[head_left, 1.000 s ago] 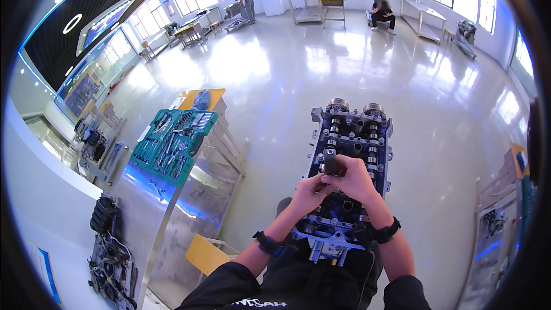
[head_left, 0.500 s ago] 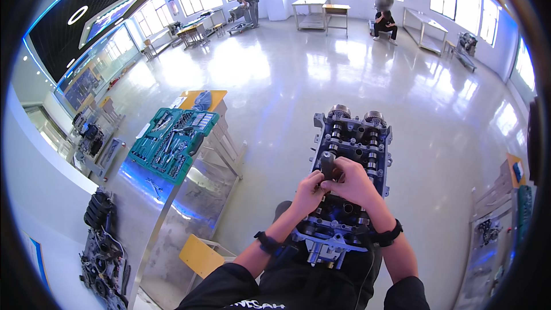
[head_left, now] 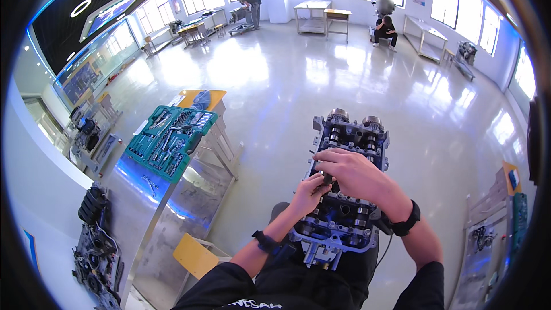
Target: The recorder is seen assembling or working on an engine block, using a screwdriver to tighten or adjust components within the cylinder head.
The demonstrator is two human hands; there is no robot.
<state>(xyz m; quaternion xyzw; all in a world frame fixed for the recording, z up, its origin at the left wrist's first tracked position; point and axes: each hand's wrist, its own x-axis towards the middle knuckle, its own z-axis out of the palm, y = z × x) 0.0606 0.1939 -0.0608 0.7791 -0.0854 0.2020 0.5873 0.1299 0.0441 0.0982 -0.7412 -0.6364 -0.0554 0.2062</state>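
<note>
Small dark metal part, lower centre of frame above the grey cast-metal cylinder head, is pinched by the left hand and covered by the closed right hand; judged light, rigid, easily dropped, best gripped at its ends.

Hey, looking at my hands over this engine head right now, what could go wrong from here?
The small dark part pinched between your left hand and right hand might slip and drop into the open recesses of the cylinder head below. Your fingers work close to the camshafts and metal edges, so a slip could pinch or nick them. The socket set lies off to your left, so reaching for it may mean letting go.
</note>
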